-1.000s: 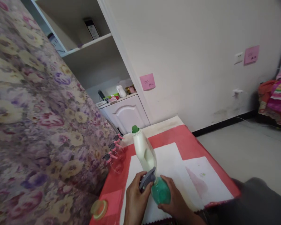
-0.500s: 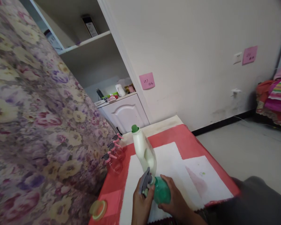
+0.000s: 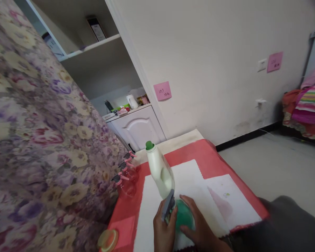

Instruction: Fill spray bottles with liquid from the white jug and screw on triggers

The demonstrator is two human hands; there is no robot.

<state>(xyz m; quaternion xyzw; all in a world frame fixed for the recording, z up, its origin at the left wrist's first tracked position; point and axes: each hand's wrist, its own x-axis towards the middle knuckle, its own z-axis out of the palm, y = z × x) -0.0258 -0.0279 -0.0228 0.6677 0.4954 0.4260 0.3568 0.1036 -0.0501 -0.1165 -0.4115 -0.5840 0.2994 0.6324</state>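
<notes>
A small green spray bottle (image 3: 183, 215) stands on a white cloth (image 3: 189, 182) over a red table (image 3: 212, 154). My right hand (image 3: 199, 227) wraps round the bottle's body from the right. My left hand (image 3: 164, 231) is closed on its grey trigger head (image 3: 168, 207) at the top left. A white bottle with a green cap (image 3: 159, 169) stands just behind, touching or nearly touching the trigger head.
Three clear spray bottles with pink triggers (image 3: 126, 171) line the table's left edge beside a floral curtain (image 3: 42, 140). A round lid (image 3: 108, 239) lies at the near left corner. A white cabinet (image 3: 138, 127) stands behind; striped bedding (image 3: 309, 105) at far right.
My left hand has turned on the grey trigger head, which now points more upright. My right hand covers more of the green bottle. The view has shifted slightly.
</notes>
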